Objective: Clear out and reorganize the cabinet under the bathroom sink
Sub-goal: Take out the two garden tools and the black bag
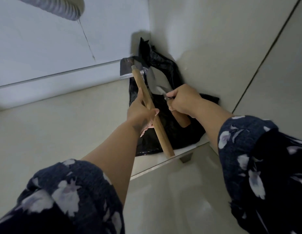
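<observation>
A black plastic bag (pixel 163 132) lies crumpled in the right back corner of the cabinet floor (pixel 62 124). My left hand (pixel 140 112) grips a long wooden handle (pixel 162 137) whose far end carries a dark toothed metal blade (pixel 125 68). My right hand (pixel 182 100) holds a second, shorter tool by its wooden handle (pixel 182 120); its grey trowel-like metal blade (pixel 155 83) points toward the corner. Both tools are over the bag.
A ribbed grey drain hose (pixel 59 7) hangs at the top left with a thin cord (pixel 87 39) trailing from it. The white back wall (pixel 54 48) and right side wall (pixel 205 31) close in the corner. The cabinet's front edge (pixel 163 164) runs below the bag.
</observation>
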Available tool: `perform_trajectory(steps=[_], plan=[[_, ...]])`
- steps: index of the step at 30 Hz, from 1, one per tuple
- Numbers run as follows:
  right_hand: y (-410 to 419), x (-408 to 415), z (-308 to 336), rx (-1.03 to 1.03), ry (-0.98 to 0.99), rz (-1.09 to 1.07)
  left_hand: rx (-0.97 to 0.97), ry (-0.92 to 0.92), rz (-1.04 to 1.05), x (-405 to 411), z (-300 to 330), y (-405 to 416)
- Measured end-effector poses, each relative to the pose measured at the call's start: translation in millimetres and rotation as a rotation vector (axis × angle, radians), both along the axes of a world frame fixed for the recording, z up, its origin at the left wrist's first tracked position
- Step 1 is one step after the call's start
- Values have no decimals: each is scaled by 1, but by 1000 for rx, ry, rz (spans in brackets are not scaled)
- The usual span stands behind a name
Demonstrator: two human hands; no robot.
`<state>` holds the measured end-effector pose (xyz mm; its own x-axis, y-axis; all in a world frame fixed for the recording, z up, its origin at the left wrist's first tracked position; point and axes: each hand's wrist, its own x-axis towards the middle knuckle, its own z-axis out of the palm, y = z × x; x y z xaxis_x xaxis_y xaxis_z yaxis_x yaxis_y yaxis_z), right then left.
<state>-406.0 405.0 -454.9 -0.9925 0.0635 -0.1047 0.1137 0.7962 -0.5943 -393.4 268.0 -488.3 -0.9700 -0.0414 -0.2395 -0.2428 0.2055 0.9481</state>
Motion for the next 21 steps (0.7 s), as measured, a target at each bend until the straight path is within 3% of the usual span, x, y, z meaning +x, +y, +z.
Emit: perform_trajectory(steps=[8,15,21], plan=[[14,166,14,0,27,-153,-90,112,-172,143,17,15],[53,322,-8,27,-103,-350,-65,0,-329,280,-1,43],[83,456,-63,-57,-140,-556,-43,-47,-408,394,-54,72]])
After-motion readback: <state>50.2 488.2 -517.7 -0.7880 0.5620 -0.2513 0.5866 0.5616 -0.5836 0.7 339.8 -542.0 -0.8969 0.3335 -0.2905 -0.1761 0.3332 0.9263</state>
